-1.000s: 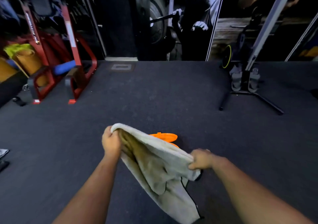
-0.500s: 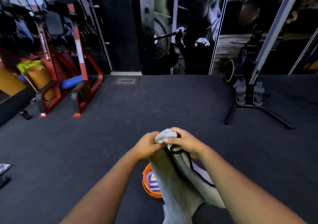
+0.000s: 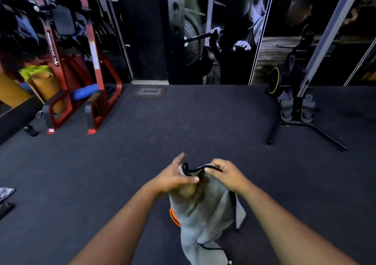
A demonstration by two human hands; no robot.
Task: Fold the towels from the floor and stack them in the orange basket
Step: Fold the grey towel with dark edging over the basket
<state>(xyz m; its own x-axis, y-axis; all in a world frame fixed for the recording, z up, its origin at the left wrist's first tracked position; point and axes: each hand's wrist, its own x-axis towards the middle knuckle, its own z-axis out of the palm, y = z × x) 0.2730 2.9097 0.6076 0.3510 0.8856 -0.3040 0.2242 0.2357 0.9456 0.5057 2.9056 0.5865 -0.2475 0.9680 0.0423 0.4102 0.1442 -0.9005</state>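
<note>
Both hands up in front, close together over the dark gym floor [image 3: 203, 118]. Left hand [image 3: 173, 178] clamped on the top corner of the grey towel [image 3: 203, 209], thumb pressed across the cloth, forefinger poking up free. Right hand [image 3: 227, 175] just beside it, fingers curled over the black-trimmed top edge, pinching. Gripping the same towel, then, with only a short span of edge stretched between the two grips.

Towel hanging straight down from that edge, doubled on itself by the look of it, tail dropping out of the bottom of the picture. Orange basket [image 3: 174, 216] directly beneath and behind the cloth, only a sliver of rim peeping out on the left; contents hidden. Another scrap of grey cloth [image 3: 6, 192] far off at the left edge, possibly a further towel, too cropped to call.

Step in hand, as judged: mid-fold, corners brought together. To do it well: match the trimmed edges corner to corner before committing, keep the top edge taut, let the weight pull the creases out. Then halve again, neat and flat, before lowering. Risk: loose tail snagging the basket rim, or the layers slipping askew in such a narrow pinch.
</note>
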